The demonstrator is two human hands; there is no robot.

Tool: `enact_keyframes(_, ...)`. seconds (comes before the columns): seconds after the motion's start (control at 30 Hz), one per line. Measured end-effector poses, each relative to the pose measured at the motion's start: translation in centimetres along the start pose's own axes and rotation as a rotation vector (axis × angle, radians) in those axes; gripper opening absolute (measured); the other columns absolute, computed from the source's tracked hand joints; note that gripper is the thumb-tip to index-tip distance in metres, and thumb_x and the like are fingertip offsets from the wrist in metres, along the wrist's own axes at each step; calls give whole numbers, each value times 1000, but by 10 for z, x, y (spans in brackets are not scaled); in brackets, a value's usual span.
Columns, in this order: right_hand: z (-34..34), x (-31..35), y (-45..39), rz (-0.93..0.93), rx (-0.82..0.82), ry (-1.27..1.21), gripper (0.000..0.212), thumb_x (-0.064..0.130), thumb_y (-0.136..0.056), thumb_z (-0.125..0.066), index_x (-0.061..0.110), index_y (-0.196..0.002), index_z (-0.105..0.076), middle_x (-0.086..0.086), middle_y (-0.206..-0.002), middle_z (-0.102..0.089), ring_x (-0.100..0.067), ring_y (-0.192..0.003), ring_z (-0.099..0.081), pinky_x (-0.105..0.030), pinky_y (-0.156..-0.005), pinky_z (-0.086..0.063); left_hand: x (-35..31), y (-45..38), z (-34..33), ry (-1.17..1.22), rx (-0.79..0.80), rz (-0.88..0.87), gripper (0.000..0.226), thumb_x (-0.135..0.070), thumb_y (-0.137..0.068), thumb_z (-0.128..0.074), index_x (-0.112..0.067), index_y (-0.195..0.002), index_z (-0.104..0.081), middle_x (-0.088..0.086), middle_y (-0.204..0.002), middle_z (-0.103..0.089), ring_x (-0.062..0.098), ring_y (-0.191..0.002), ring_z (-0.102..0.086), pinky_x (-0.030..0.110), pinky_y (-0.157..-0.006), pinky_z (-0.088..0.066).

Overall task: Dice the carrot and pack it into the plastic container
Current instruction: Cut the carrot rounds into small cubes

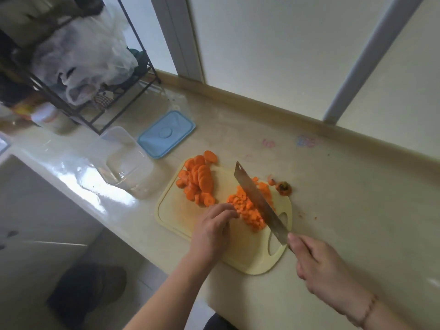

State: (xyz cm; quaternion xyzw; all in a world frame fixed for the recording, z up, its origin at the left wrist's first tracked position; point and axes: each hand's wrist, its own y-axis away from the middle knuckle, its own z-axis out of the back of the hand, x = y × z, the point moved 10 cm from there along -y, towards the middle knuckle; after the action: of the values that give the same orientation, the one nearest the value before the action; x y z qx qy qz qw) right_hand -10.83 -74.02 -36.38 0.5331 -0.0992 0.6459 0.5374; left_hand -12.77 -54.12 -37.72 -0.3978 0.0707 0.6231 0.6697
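Carrot dice [250, 208] heaped orange beside knife [258, 202], carrot rounds [198, 179] stacked uncut

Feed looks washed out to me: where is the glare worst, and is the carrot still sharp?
Head view: glare is strongest on the counter edge beside the clear container; carrot slices and diced pile read fairly sharp; the rack is blurred; wide-angle bending at edges.

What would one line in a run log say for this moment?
phase: dicing | right hand: grips knife | left hand: steadies diced carrot | carrot slices: uncut | plastic container: empty, lid off
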Motion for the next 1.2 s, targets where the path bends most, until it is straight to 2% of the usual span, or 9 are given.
enact_keyframes(0.1,7,13,3,168,-40,285,35,68,-85,-25,58,-99,-56,15,-61,-61,-5,-61,-59,-23,-55,-43,9,5,43,37,-191,179,40,6,-71,-44,-26,-87,-61,-6,-98,-62,14,-94,-61,28,-80,-51)
enact_keyframes(0.23,10,13,11,272,-133,749,77,75,-80,-3,41,-142,-36,5,-109,-70,-15,-97,-65,-29,-76,-49,8,-2,103,67,-407,347,45,5,-66,-47,-31,-89,-62,-8,-92,-60,8,-90,-59,31,-78,-50)
enact_keyframes(0.33,3,15,13,355,-140,862,104,77,-66,27,39,-142,-32,3,-106,-70,-16,-92,-66,-32,-73,-51,-20,-39,73,97,2,221,24,-12,-72,-50,-16,-89,-68,-10,-88,-60,11,-85,-58,26,-73,-49)
enact_keyframes(0.4,3,14,15,369,-164,869,107,76,-66,30,38,-141,-34,2,-102,-70,-16,-88,-66,-32,-69,-50,-26,-46,30,-24,393,207,23,-22,-74,-54,-19,-90,-70,-12,-87,-58,11,-87,-56,28,-74,-50)
enact_keyframes(0.47,2,17,15,406,-209,880,96,75,-75,21,39,-136,-44,1,-90,-71,-16,-77,-67,-33,-60,-50,-28,-46,3,-142,567,120,19,-30,-77,-57,-20,-86,-70,-10,-83,-58,15,-83,-56,35,-71,-52)
enact_keyframes(0.73,-6,35,17,328,-357,964,91,72,-81,19,37,-125,-52,-2,-72,-69,-23,-61,-65,-35,-56,-48,-9,-66,-39,-84,693,25,15,-26,-94,-65,-12,-89,-67,-3,-85,-55,15,-80,-52,29,-72,-49)
enact_keyframes(0.87,-17,28,20,242,-338,912,105,74,-66,34,38,-137,-35,-1,-92,-71,-24,-81,-68,-37,-67,-48,-11,-73,-51,-39,739,-17,14,-21,-96,-63,-10,-101,-70,2,-98,-61,19,-87,-59,33,-79,-52)
enact_keyframes(1.03,-17,30,20,69,-267,1001,76,68,-92,-3,31,-104,-68,-2,-48,-58,-19,-37,-54,-32,-32,-39,-17,-72,-54,19,762,-70,17,-30,-94,-68,-14,-100,-71,-1,-98,-62,16,-90,-58,32,-82,-52)
enact_keyframes(1.2,-16,36,29,77,-391,1080,72,67,-94,-9,32,-99,-71,-1,-45,-57,-18,-35,-53,-31,-30,-37,-12,-80,-58,-12,728,-42,20,-25,-96,-64,-12,-105,-76,6,-103,-65,24,-98,-60,34,-84,-51)
